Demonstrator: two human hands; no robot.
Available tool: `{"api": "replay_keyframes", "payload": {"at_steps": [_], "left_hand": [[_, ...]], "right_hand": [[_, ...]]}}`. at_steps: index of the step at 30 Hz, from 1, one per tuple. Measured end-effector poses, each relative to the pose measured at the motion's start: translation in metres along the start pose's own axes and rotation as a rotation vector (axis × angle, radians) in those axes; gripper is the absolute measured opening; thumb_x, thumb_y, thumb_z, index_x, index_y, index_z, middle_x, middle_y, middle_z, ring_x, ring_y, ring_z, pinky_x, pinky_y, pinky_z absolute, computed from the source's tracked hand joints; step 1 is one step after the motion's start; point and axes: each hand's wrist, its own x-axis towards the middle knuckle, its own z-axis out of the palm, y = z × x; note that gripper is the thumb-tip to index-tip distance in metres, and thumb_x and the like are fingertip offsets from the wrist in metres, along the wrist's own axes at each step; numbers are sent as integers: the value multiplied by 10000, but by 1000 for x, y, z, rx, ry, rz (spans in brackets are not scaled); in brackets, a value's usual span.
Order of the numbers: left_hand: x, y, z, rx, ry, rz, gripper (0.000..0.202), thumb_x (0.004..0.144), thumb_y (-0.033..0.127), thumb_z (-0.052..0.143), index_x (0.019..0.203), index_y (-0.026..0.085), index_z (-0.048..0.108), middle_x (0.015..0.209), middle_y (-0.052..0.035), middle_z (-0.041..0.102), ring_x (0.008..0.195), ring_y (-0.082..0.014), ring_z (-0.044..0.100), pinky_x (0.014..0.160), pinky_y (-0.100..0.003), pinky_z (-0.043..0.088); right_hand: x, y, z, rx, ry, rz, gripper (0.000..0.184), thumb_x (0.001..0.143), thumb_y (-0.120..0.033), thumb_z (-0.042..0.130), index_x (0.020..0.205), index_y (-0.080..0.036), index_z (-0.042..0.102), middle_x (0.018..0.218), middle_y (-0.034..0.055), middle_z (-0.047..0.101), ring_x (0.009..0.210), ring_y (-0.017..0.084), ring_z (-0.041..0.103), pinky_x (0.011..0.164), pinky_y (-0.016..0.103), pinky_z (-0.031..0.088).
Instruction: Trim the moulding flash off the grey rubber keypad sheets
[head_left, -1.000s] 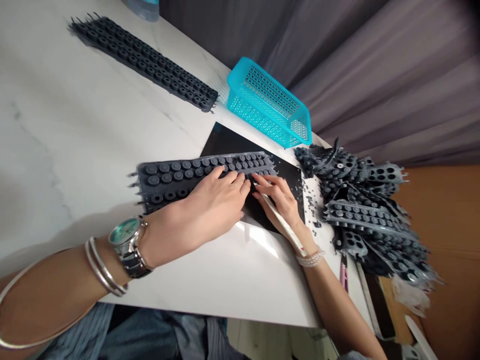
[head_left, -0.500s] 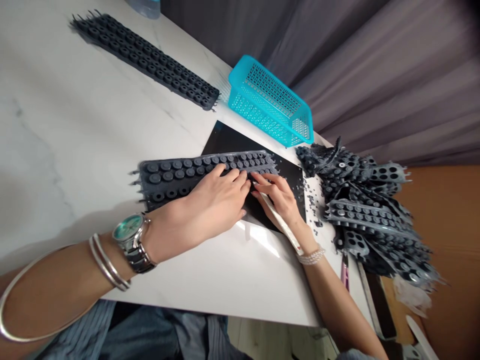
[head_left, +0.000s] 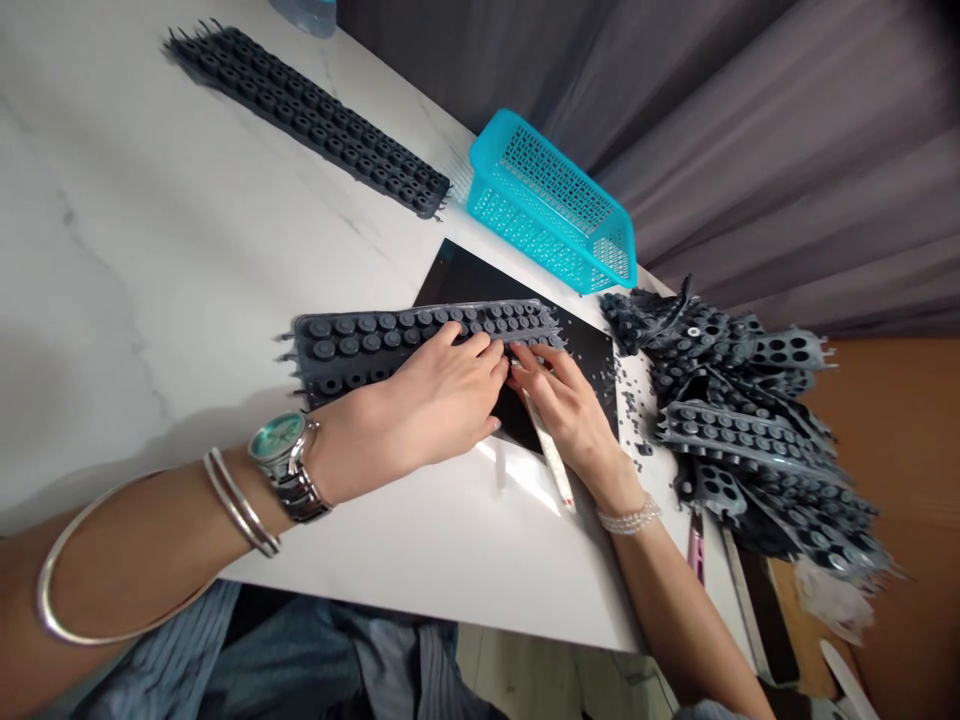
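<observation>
Rubber strip (head_left: 360,340) lies on the black mat (head_left: 589,350). Your left hand (head_left: 435,400) presses it, flat and open; your right hand (head_left: 570,410) grips a stick (head_left: 551,455). Push hard and the stick could slip into your fingers.

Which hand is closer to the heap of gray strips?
Right. The right hand sits beside the heap, holding a white stick; the left hand rests on the flat strip, farther away past the right hand.

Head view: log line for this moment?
left hand: flat on rubber strip | right hand: gripping white stick at strip | black mat underneath
</observation>
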Motion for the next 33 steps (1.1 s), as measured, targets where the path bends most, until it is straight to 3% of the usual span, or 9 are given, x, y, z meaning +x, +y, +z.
{"api": "replay_keyframes", "payload": {"at_steps": [4, 7, 12, 14, 17, 21, 26, 29, 33], "left_hand": [[-1, 1, -1, 7, -4, 3, 514, 958, 410, 379, 1295, 57, 540, 1340, -180, 560, 1243, -320, 466, 1085, -492, 266], [-2, 1, -4, 7, 1, 5, 487, 957, 410, 390, 1268, 75, 562, 1349, -175, 554, 1248, -318, 462, 1075, -485, 275], [-2, 0, -2, -1, 18, 2, 450, 952, 400, 422, 1250, 92, 558, 1330, -167, 564, 1218, -298, 480, 1043, -456, 301], [1, -1, 1, -4, 45, 10, 441, 934, 414, 457, 1222, 99, 565, 1279, -166, 587, 1180, -300, 497, 1013, -455, 319], [6, -6, 4, -13, 124, 25, 337, 944, 369, 444, 1123, 129, 598, 1120, -140, 633, 1058, -288, 542, 929, -440, 361], [15, -12, 2, -46, 248, 32, 226, 945, 272, 427, 931, 168, 627, 953, -95, 633, 944, -267, 556, 823, -408, 391], [27, -16, -2, -189, 394, -101, 170, 905, 207, 502, 798, 174, 630, 846, -80, 641, 896, -238, 578, 780, -374, 425], [33, -23, -14, -229, 495, -168, 183, 889, 158, 516, 745, 184, 626, 799, -64, 652, 850, -213, 599, 769, -351, 458], [24, -11, -62, -226, 574, -175, 249, 947, 160, 436, 805, 189, 638, 807, -41, 672, 822, -172, 628, 756, -301, 505]], "right_hand": [[1, 1, 3, 36, 5, 18, 238, 959, -96, 453, 1153, -199, 544, 1310, 158, 595, 1227, 290, 510, 914, 509, 553], [-4, 8, 11, 79, 99, 107, 205, 962, -113, 448, 1111, -210, 550, 1303, 148, 595, 1212, 268, 524, 909, 476, 546], [-25, 32, 14, 13, 486, 532, 92, 962, -263, 506, 1000, -205, 566, 1132, 124, 672, 1015, 224, 645, 836, 390, 535], [-33, 40, 8, 15, 556, 679, 156, 946, -340, 535, 979, -192, 571, 1083, 119, 691, 960, 232, 666, 807, 382, 528], [-37, 45, -5, 1, 544, 821, 271, 953, -426, 493, 1030, -185, 589, 1075, 110, 687, 924, 228, 658, 799, 368, 502], [-33, 42, -16, 24, 477, 943, 459, 1005, -478, 274, 1120, -187, 610, 978, 85, 659, 821, 204, 608, 771, 357, 462], [-32, 42, -14, 188, 442, 1034, 571, 989, -538, 211, 1165, -171, 611, 780, 65, 623, 714, 217, 596, 692, 350, 462], [-32, 49, -5, 173, 478, 992, 523, 957, -551, 294, 1055, -165, 632, 782, 76, 650, 738, 238, 627, 709, 359, 464], [-31, 54, 8, 216, 522, 940, 497, 907, -538, 371, 1138, -164, 602, 839, 82, 689, 746, 249, 654, 706, 364, 482]]}}
